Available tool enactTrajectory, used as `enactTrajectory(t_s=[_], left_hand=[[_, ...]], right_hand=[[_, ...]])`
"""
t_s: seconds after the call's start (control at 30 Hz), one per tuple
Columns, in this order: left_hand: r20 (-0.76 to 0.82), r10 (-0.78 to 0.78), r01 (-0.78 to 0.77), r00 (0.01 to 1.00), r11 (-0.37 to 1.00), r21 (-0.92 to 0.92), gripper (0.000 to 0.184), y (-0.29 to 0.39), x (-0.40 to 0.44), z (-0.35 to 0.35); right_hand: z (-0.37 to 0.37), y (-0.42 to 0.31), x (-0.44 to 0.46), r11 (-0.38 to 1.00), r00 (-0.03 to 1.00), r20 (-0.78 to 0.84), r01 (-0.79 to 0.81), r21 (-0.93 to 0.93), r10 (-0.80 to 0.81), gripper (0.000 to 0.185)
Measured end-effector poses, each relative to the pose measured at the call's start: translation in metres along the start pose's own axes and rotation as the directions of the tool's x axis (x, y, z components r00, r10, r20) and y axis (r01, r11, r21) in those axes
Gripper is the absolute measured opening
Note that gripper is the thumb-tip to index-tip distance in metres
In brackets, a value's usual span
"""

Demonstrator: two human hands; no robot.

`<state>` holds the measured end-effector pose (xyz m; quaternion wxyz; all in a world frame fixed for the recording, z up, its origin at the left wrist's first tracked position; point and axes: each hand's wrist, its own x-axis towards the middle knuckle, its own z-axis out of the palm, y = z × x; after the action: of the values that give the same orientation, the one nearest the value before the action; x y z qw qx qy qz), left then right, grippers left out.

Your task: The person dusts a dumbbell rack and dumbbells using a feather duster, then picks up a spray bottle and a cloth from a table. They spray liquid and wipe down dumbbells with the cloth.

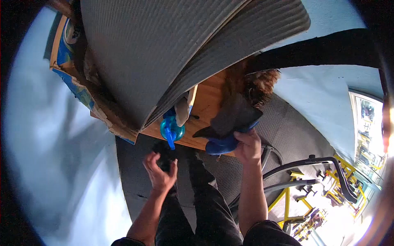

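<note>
My right hand (248,146) grips a dark grey and blue piece (223,143) that looks like folded cloth, its thumb pressed on the blue edge. My left hand (161,175) is held low on the left, fingers curved and thumb apart; I see nothing gripped in it. A dark shape just beyond its fingertips is too dim to make out. Above that hand, at the edge of a wooden surface (210,96), stands a teal bottle (177,132) with a blue spray trigger (169,137). A pale object partly overlaps the bottle.
Large ribbed grey mats (135,49) lean over a torn cardboard box (102,108) on the left. A brown fluffy thing (261,87) lies on the right. Yellow-framed gym equipment (301,201) stands at lower right, near a curved black bar (301,162). A pale blue wall (69,156) borders the left.
</note>
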<state>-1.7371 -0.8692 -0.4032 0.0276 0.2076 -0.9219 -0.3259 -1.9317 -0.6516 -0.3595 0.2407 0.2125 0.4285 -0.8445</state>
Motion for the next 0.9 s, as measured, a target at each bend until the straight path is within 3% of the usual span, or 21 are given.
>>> enactTrajectory(t_s=[0.03,0.07,0.1,0.2,0.23,0.27,0.3,0.37,0.4,0.43,0.5,0.53,0.6,0.63,0.7,0.77,0.83,0.9], left_hand=[[0.000,0.003,-0.003,1.000,1.000,-0.003,0.075,0.018,-0.003,-0.007],[0.083,0.086,-0.079,0.993,0.993,-0.091,0.074,0.036,-0.005,-0.013],[0.159,0.173,-0.143,0.972,0.973,-0.182,0.072,0.054,-0.006,-0.019],[0.191,0.179,-0.124,0.965,0.956,-0.267,0.064,0.098,0.026,-0.020],[0.358,0.162,-0.058,0.920,0.957,-0.286,0.058,0.094,0.029,-0.008],[0.511,0.149,0.009,0.847,0.956,-0.293,0.052,0.090,0.032,-0.001],[0.510,0.151,0.006,0.847,0.956,-0.293,0.052,0.087,0.033,0.001],[0.605,0.049,0.305,0.795,0.830,-0.467,0.045,0.085,0.036,0.003],[0.484,0.076,0.180,0.872,0.869,-0.461,0.034,0.085,0.034,0.001],[0.487,0.079,0.181,0.870,0.868,-0.462,0.034,0.086,0.035,-0.003],[0.722,-0.037,0.417,0.691,0.836,-0.356,0.029,0.087,0.036,-0.011],[0.726,-0.040,0.419,0.686,0.838,-0.350,0.029,0.085,0.032,-0.009],[0.613,-0.038,0.444,0.789,0.725,-0.526,0.022,0.083,0.019,-0.002],[0.615,-0.040,0.447,0.787,0.724,-0.525,0.022,0.083,0.017,-0.001],[0.688,-0.065,0.594,0.723,0.568,-0.570,0.023,0.082,0.013,-0.002],[0.679,-0.101,0.629,0.727,0.495,-0.599,0.020,0.078,0.012,-0.001],[0.679,-0.149,0.668,0.719,0.417,-0.617,0.019,0.070,0.007,-0.007],[0.671,-0.436,0.798,0.599,0.395,-0.455,0.017,0.061,0.012,-0.023]], right_hand=[[0.006,0.002,-0.005,1.000,1.000,-0.001,0.004,-0.001,-0.004,0.043],[0.016,0.005,-0.011,0.954,0.995,-0.090,0.011,-0.300,-0.039,0.042],[0.021,0.006,-0.017,0.822,0.981,-0.166,-0.015,-0.569,-0.097,0.040],[0.029,0.011,-0.043,0.752,0.990,-0.139,-0.110,-0.650,0.025,0.039],[0.035,0.013,-0.052,0.722,0.988,-0.133,-0.145,-0.676,0.074,0.039],[0.045,0.010,-0.061,0.827,0.990,-0.102,-0.134,-0.546,0.093,0.039],[0.041,0.011,-0.063,0.828,0.991,-0.101,-0.131,-0.545,0.091,0.039],[0.025,0.008,-0.064,0.872,0.991,-0.101,-0.125,-0.473,0.087,0.038],[0.017,0.002,-0.065,0.911,0.984,-0.131,-0.164,-0.379,0.122,0.039],[0.012,-0.003,-0.067,0.911,0.984,-0.135,-0.163,-0.379,0.120,0.039],[0.004,-0.005,-0.068,0.967,0.983,-0.083,-0.177,-0.185,0.164,0.038],[0.005,-0.005,-0.069,0.967,0.982,-0.087,-0.180,-0.179,0.167,0.038],[0.008,-0.008,-0.070,0.982,0.975,-0.131,-0.174,0.067,0.182,0.045],[-0.001,-0.002,-0.069,0.982,0.974,-0.134,-0.176,0.067,0.184,0.045],[-0.033,0.021,-0.065,0.922,0.940,-0.236,-0.304,-0.242,0.248,0.045],[-0.037,0.027,-0.064,0.943,0.955,-0.147,-0.283,-0.178,0.258,0.049],[-0.045,0.025,-0.067,0.955,0.960,-0.268,-0.149,-0.256,0.078,0.052],[-0.054,0.012,-0.069,0.971,0.957,-0.284,-0.127,-0.204,0.066,0.055]])
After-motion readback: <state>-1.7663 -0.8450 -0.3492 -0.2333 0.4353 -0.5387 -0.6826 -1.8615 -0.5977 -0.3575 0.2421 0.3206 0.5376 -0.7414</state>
